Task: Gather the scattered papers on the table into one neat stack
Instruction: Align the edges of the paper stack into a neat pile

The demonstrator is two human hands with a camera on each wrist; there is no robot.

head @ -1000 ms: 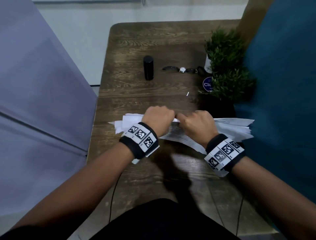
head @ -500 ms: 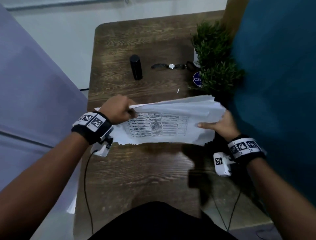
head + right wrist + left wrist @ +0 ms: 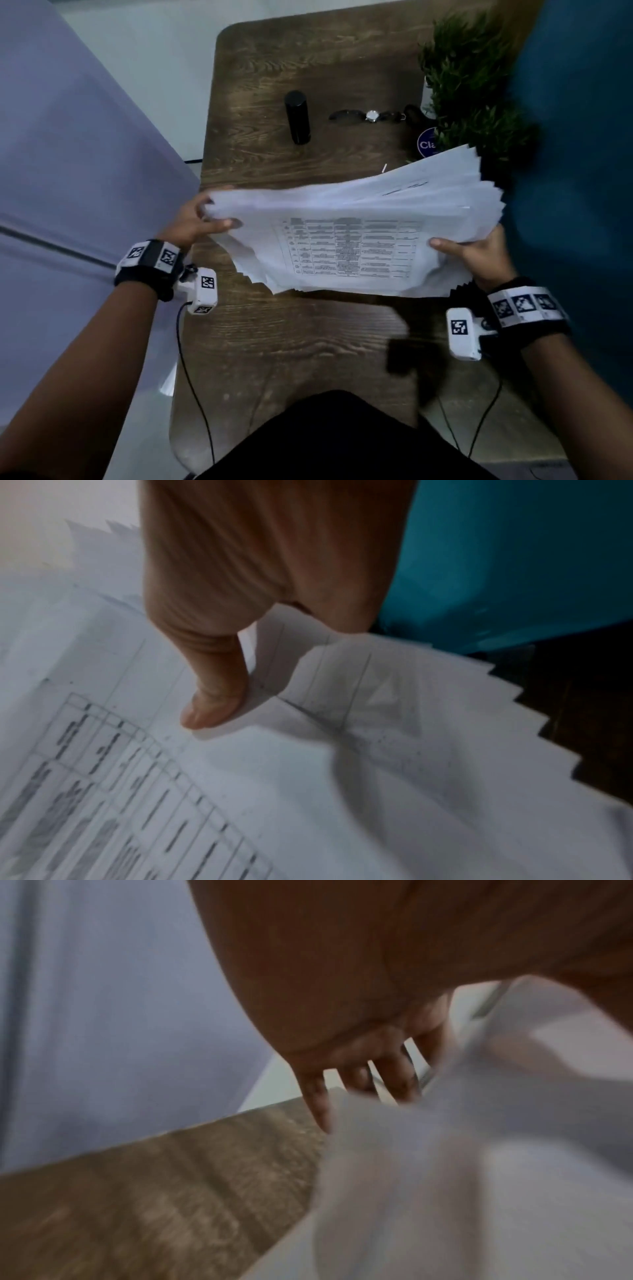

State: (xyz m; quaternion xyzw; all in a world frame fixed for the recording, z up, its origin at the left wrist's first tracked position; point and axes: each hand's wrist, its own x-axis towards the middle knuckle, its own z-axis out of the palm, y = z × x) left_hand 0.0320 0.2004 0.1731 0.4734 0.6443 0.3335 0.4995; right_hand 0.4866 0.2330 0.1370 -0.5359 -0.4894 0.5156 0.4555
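Above the desk point(image 3: 291, 349), the left grip point(image 3: 197, 224) pinches the left end of the papers point(image 3: 342, 212), thumb on top and fingers curled round the edge, while the right grip point(image 3: 479, 255) clamps the right end, thumb pressed on the top sheet and fingers hidden beneath. The papers are a fanned stack with staggered edges and a printed table facing up, spanning the desk's middle between both grips; whether the near edge touches the wood cannot be told. Beyond lie a white scrap point(image 3: 384, 168), a black cylinder point(image 3: 297, 118), a watch point(image 3: 371, 115) and a plant point(image 3: 472, 78).
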